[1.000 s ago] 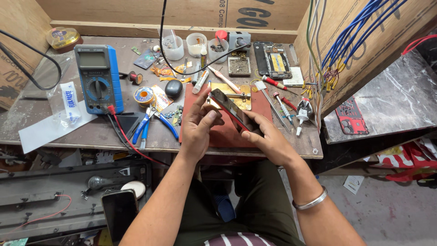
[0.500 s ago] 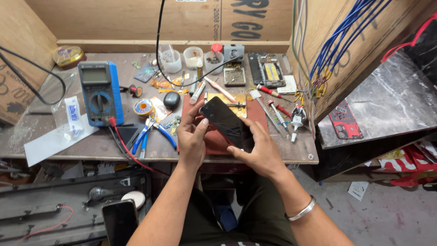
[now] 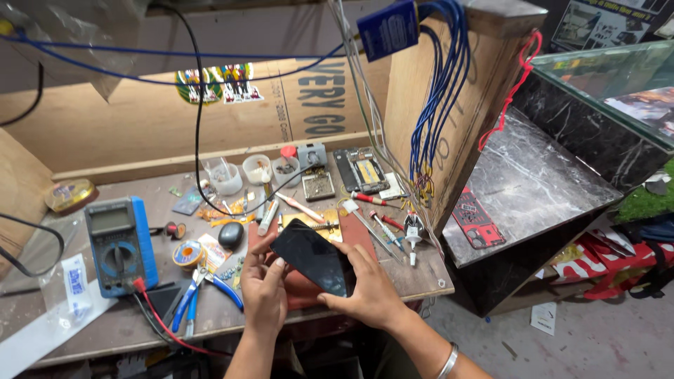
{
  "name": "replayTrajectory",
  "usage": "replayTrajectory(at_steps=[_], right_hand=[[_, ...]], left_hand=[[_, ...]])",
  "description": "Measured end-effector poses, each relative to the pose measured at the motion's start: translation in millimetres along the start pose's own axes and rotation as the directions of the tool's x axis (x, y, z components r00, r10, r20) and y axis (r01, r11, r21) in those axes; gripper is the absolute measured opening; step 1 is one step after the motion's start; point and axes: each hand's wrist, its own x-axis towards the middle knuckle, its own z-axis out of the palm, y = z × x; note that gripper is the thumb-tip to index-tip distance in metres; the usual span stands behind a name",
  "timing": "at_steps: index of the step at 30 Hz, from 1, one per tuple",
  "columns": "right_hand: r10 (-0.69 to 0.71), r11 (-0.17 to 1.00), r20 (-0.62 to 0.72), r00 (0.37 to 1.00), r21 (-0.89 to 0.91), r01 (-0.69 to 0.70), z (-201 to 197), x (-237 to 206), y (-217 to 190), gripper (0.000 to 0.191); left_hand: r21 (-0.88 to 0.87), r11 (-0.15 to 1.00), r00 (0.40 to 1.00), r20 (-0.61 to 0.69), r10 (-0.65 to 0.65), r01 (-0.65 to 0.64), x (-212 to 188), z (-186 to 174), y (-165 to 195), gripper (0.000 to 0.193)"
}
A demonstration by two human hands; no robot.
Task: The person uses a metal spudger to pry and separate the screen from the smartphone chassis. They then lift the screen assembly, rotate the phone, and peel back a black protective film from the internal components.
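Phone (image 3: 312, 257) pinched between my left hand (image 3: 263, 291) and right hand (image 3: 368, 291), above red mat (image 3: 302, 288). I'd grip edges only, keep thumbs off glass, keep it level.

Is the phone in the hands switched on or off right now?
Apparently off: the phone, held between left hand and right hand, shows a uniformly black screen.

Open room is left only above the red mat (image 3: 309, 291) at the bench's near edge, hemmed in by blue pliers (image 3: 199, 291) on the left, screwdrivers (image 3: 382, 228) on the right, cups (image 3: 242, 172) behind.
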Motion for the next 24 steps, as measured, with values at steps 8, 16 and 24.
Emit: replayTrajectory(at_steps=[8,16,24], right_hand=[[0.027,0.999,0.007,1.000,0.019,-0.027,-0.4,-0.9,-1.8,0.092],[0.070,0.997,0.013,0.997,-0.018,-0.069,0.4,-1.0,-4.7,0.093],[0.057,0.998,-0.005,0.998,-0.003,-0.057,2.2,-2.0,-5.1,0.092]], left_hand=[[-0.057,0.998,0.999,0.023,-0.040,0.041,2.9,-7.3,-1.8,0.043],[-0.049,0.997,0.998,0.017,-0.061,0.062,3.7,-5.1,0.3,0.044],[-0.012,1.000,1.000,-0.006,0.000,0.000,-2.4,-0.4,1.6,0.045]])
